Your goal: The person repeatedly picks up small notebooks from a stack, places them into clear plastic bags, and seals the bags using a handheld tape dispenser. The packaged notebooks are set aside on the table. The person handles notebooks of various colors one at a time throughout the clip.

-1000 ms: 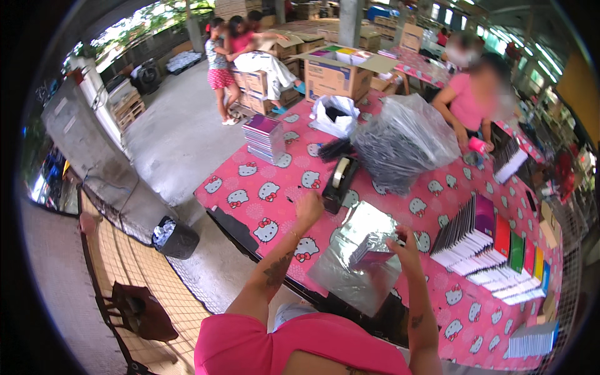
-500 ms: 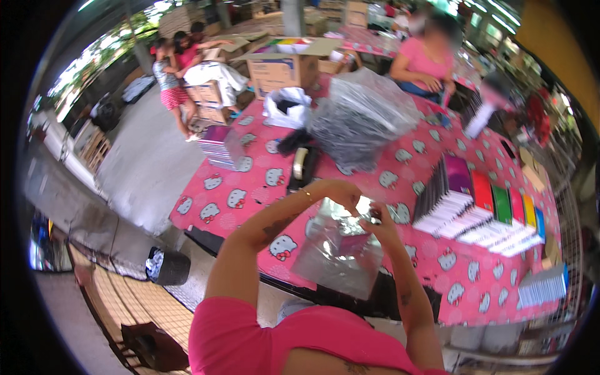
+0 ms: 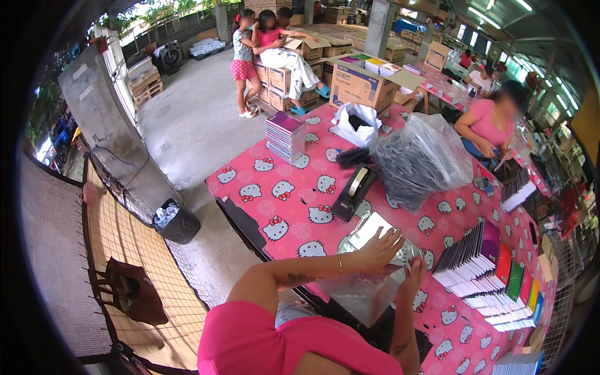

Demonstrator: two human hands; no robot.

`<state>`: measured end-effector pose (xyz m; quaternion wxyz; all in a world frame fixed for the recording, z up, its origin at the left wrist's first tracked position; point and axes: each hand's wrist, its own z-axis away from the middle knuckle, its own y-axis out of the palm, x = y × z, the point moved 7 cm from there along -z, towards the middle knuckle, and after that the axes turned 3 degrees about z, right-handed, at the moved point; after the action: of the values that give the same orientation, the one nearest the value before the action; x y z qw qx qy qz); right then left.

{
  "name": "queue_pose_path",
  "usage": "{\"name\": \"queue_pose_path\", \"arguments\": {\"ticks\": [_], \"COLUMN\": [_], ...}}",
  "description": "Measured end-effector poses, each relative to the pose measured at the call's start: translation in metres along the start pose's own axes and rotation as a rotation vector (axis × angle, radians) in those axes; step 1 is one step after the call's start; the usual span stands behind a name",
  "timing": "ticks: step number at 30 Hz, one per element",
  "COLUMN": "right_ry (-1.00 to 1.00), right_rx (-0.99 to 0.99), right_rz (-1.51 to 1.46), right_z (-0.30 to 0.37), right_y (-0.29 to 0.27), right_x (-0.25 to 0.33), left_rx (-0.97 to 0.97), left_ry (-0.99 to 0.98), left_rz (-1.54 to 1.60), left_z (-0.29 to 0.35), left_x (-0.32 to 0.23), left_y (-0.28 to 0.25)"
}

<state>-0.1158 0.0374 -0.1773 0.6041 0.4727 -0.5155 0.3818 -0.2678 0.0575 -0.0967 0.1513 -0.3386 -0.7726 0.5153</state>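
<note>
Clear plastic sheet (image 3: 367, 297), nearside of tape dispenser (image 3: 354, 194), is pressed by left hand (image 3: 379, 251), fingers apart, its edge clamped in right hand's (image 3: 413, 278) fingertips, best smoothed under even tension.

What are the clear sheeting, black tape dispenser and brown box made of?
Clear flat sheeting: glossy plastic film, apparently; it's see-through with bright glare. Long black tape dispenser: probably hard plastic, from its smooth rigid body, though possibly metal. Brown rectangular box: likely matte cardboard, its flap folded out.
</note>
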Motion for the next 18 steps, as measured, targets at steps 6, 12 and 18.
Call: {"name": "queue_pose_path", "arguments": {"ticks": [6,12,18], "right_ry": [0.678,0.189,-0.051], "right_rx": [0.403,0.297,0.606], "right_rz": [-0.447,-0.381,0.398], "right_z": [0.089,0.033,0.023], "right_y": [0.042,0.002,0.016], "right_x": [-0.087,-0.018,0.02], "left_rx": [0.075,-0.02,-0.163], "left_ry": [-0.234,-0.601,-0.338], "left_rz": [0.383,0.976,0.987], "left_z": [-0.008,0.084,0.056], "left_x": [0.016,0.042,0.023], "left_y": [-0.01,0.034,-0.017]}}
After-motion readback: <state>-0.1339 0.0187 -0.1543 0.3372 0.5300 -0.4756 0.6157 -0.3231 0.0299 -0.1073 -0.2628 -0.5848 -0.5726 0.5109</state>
